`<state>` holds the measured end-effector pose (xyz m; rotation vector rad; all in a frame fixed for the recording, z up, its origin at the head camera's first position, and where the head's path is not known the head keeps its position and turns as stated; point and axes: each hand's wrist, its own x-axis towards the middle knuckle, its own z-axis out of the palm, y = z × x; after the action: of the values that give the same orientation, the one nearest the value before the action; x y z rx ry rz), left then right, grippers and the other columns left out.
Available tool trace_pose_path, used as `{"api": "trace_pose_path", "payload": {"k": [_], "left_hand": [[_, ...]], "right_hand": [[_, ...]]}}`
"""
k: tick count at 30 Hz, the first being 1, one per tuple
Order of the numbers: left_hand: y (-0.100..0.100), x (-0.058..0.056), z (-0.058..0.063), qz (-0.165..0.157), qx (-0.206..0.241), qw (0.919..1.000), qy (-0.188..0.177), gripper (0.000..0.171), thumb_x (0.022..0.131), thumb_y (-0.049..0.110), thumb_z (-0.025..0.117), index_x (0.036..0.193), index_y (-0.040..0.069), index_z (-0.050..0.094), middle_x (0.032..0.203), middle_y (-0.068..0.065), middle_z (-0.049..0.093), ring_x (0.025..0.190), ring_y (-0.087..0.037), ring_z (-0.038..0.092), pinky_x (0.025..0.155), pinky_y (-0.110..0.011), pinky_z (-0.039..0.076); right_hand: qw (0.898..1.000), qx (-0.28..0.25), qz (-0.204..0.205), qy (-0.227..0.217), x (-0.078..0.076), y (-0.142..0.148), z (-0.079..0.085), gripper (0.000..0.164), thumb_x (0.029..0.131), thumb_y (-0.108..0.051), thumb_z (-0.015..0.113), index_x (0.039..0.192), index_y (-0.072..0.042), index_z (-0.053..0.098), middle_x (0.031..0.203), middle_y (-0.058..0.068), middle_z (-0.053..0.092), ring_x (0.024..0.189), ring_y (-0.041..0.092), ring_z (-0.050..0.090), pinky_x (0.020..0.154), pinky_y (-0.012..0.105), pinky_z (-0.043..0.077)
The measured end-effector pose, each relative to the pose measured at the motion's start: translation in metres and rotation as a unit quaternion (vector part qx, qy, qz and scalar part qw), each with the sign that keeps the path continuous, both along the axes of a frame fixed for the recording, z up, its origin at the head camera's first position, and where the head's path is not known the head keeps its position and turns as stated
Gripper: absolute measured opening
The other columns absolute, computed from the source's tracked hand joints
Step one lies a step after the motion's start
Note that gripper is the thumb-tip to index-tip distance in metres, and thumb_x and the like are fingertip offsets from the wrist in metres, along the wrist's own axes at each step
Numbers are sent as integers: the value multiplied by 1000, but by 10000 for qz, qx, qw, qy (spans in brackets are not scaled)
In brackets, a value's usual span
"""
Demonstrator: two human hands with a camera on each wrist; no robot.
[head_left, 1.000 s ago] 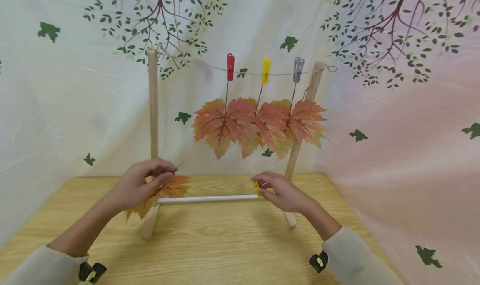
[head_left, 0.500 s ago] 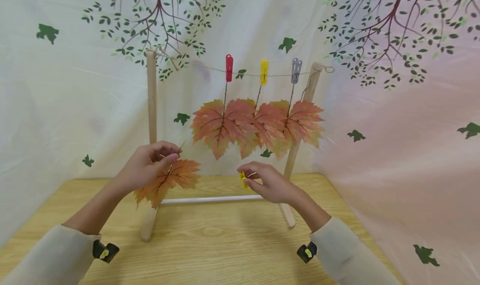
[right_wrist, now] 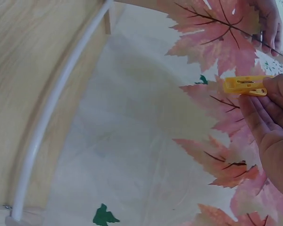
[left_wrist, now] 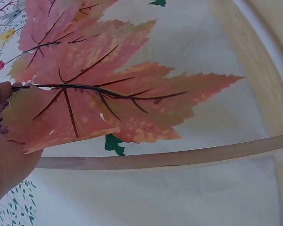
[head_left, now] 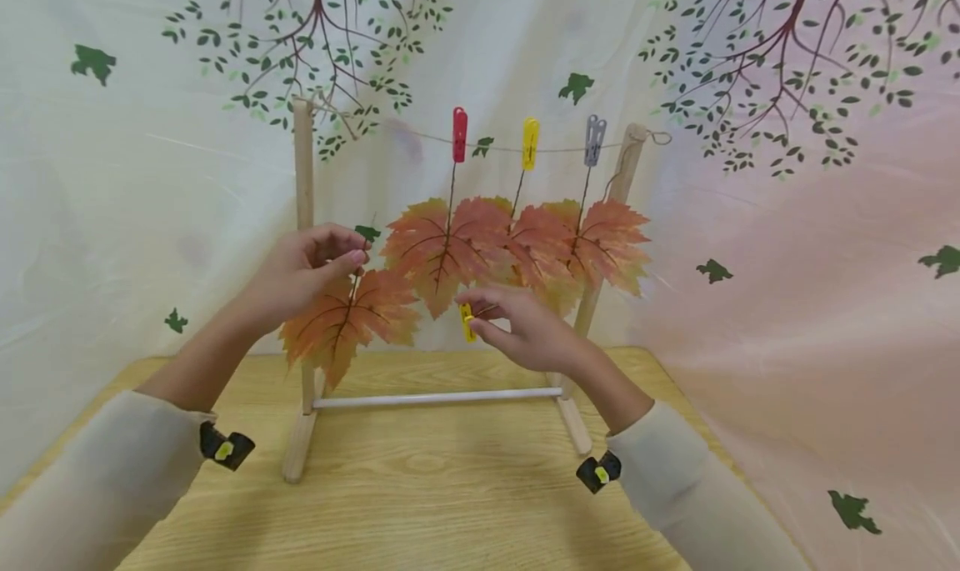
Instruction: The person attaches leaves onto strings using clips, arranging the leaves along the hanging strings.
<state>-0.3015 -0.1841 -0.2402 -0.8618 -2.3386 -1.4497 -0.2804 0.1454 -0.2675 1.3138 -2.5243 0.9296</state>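
My left hand point(head_left: 303, 271) pinches the dark stem of an orange-red artificial maple leaf point(head_left: 352, 321), and the blade hangs below the fingers. The same leaf point(left_wrist: 99, 103) spreads away from the fingertips in the left wrist view. Between thumb and fingers my right hand point(head_left: 528, 329) holds a yellow clothespin point(head_left: 467, 323), also plain in the right wrist view as a clothespin point(right_wrist: 245, 85). Above, a string point(head_left: 495, 148) carries a red clothespin point(head_left: 459, 135), a yellow one and a grey clothespin point(head_left: 595, 140). Each grips the stem of a hanging leaf point(head_left: 446, 250).
The string runs between a left wooden post point(head_left: 303, 167) and a right wooden post point(head_left: 628, 167). A white rod point(head_left: 438, 398) joins them low over the wooden table point(head_left: 427, 488). Behind hangs a pale cloth point(head_left: 225, 179) with printed branches and green leaves.
Both hands have risen toward the string, the left with its leaf and the right with the yellow clothespin. The right hand has also moved left. The hanging leaves stay in place.
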Motion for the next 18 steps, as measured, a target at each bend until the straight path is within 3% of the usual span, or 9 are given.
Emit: {"api": "trace_pose_path", "payload": {"k": [9,18], "left_hand": [[6,-11,27,-10,286,9990,-329,23,105,17,61,119,-1,64,100,-3,72,91,-19,68,77,-26,58],[15,-23,46,110,432,9986,-288,23,104,16,62,120,0,64,101,-2,70,89,-19,68,78,-24,57]], "right_hand": [[9989,-85,60,464,-3,-7,23,34,102,-5,63,134,3,60,126,14,66,111,23,68,96,34,55],[9959,-184,-58,883,-5,-23,68,31,100,-2,64,131,6,62,123,16,67,106,20,66,95,31,54]]}}
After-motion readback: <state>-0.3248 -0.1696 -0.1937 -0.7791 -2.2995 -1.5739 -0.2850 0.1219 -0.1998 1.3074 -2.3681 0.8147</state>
